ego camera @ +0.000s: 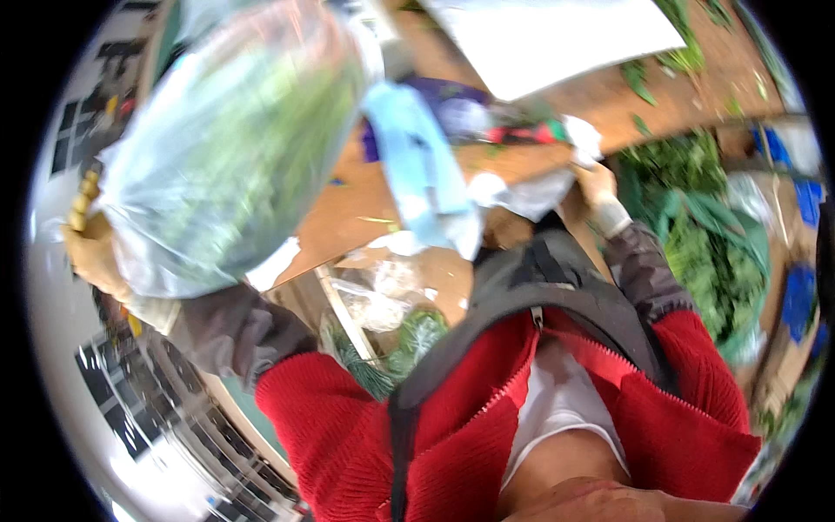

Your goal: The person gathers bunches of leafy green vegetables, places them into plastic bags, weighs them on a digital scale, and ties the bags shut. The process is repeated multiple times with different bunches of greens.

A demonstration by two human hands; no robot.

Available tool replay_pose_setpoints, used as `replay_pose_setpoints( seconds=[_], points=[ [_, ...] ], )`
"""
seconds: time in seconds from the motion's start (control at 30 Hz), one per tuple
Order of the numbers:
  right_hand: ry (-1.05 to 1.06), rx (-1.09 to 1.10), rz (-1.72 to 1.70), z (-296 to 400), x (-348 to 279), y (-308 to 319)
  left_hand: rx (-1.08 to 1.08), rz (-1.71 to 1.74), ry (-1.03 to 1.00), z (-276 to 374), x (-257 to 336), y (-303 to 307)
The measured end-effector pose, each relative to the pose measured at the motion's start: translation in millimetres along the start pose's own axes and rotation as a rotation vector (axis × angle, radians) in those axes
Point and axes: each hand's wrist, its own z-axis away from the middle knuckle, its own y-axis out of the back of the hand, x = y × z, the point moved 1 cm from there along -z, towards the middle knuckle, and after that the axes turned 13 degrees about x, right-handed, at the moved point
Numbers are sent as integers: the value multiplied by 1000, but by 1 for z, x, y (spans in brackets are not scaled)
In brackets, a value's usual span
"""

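Observation:
On the left I see a large clear plastic bag of leafy greens (pixel 254 137), blurred and raised over the table's left end. My left hand (pixel 98 254), in a tan glove, grips its lower outer side; some fingers are behind the bag. At the table's front edge, my right hand (pixel 595 186) has its fingers closed on a crumpled white sheet (pixel 582 140), perhaps thin plastic or paper. A light-blue strip (pixel 417 156) hangs over the edge between my hands. Near it lie a purple item (pixel 450 91) and a red-and-green item (pixel 528 132), both too blurred to name.
The wooden table (pixel 704 98) bears a white board (pixel 561 39) and loose leaves. To the right stands a green bag of leafy greens (pixel 717 267). Below the table are a cardboard box (pixel 450 280), a wrapped green vegetable (pixel 417 336) and green string (pixel 355 365).

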Motion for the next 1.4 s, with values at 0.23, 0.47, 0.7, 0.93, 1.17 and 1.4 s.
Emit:
replay_pose_setpoints(
  seconds=[0.23,0.47,0.7,0.93,1.17,1.4],
  points=[
    [58,292,-261,-137,103,10,481,-237,213,-12,-90,337],
    [-41,362,-139,-60,72,-58,549,-1243,172,131,-146,579],
    [73,467,-239,-45,83,-5,463,-842,0,199,-178,389],
    [55,96,-287,80,60,-10,-628,273,392,365,-71,-36],
    [-98,17,-509,146,16,84,-963,150,-368,460,25,-220],
    [-319,-147,-289,131,84,168,-1079,120,-607,510,101,-237]
  ],
)
